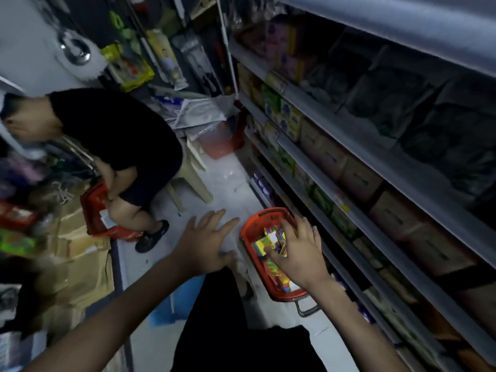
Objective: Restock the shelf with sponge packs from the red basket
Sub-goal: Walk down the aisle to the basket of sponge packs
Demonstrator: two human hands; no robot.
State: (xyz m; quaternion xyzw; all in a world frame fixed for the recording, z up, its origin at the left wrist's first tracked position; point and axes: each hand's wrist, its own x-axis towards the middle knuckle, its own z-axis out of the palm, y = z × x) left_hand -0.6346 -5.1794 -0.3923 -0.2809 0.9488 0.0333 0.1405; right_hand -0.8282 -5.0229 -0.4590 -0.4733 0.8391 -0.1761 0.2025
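While spread, right hand overhangs red basket (plastic).

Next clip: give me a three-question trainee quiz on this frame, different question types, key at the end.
1. True or false: the right hand reaches over the red plastic basket of colourful sponge packs on the floor.
2. Multiple choice: the left hand is (a) gripping a pack, (b) spread open and empty, (c) on the grey metal shelf.
3. Fill in: a seated person in a black shirt has a second ____ basket beside the leg.

Key: 1 true; 2 b; 3 red.
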